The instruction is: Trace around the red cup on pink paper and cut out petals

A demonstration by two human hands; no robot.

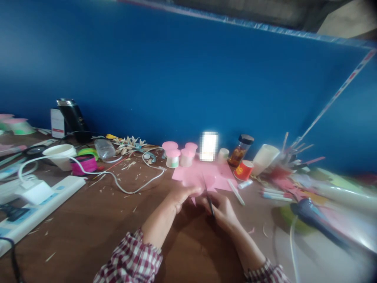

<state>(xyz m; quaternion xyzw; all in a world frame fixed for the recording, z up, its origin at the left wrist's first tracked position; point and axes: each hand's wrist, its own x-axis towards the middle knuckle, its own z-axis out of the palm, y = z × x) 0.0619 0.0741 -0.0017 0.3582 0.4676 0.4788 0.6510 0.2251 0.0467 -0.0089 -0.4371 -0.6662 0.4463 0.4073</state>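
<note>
My left hand (183, 196) is closed on a piece of pink paper (198, 180), thumb stretched along its near edge. Dark-handled scissors (210, 205) are in my right hand (223, 212), their thin blade pointing away from me against the paper. A narrow pink point of paper hangs below my left thumb. Behind the held piece, a larger pink sheet (225, 175) lies on the table. Small white cups with pink round tops (172, 157) stand just beyond it. Some blur softens the fingers.
Left are a white power strip (63, 196), a white cup (60, 155), a magenta tape roll (84, 164) and a looping white cable (126, 192). At right stand a lidded jar (240, 151), a red paper cup (244, 170) and a blurred glue gun (318, 220). A blue wall (176, 78) rises behind.
</note>
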